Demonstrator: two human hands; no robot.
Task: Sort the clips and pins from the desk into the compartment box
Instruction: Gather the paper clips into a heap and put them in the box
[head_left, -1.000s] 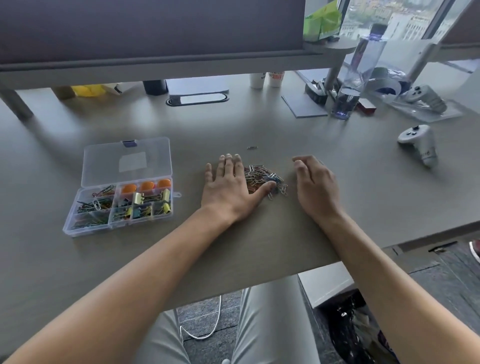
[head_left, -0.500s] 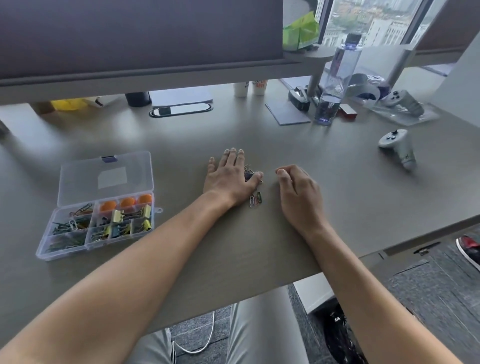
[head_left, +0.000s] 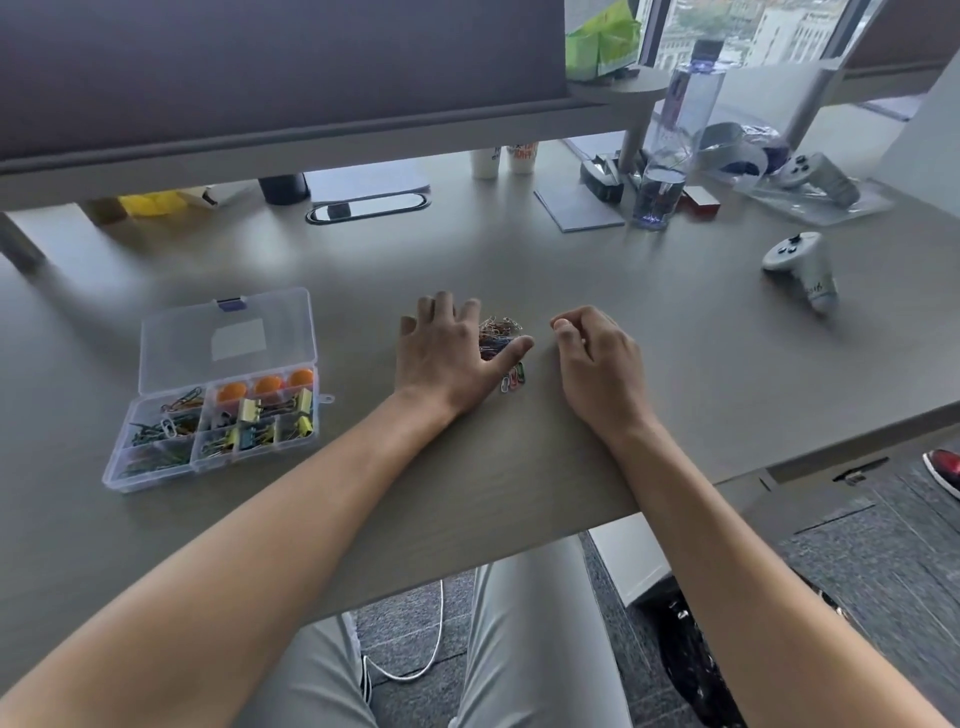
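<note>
1. My left hand (head_left: 451, 358) lies flat on the counter (head_left: 649, 332), fingers (head_left: 441, 312) straight and slightly spread, thumb stretched right along the near edge of the paper clip pile (head_left: 500, 338). It covers the pile's left side and grips nothing.
2. My right hand (head_left: 597, 358) sits just right of the pile with its fingers loosely curled; I see nothing held in them, though the undersides are hidden.
3. Compared with a second ago, the pile looks smaller and tighter. It was spread wide between the hands; now only a compact heap shows past my left thumb, with a few loose clips (head_left: 513, 378) left just in front of it. The right hand has also drawn closer.
4. I read that as raking the clips together, so they can be picked up in batches.
5. The compartment box (head_left: 218, 395) stands open well to the left, lid back, already holding paper clips, binder clips (head_left: 249, 423) and orange pins (head_left: 267, 385).
6. So sorting is partly done; this heap has not yet gone in.
</note>
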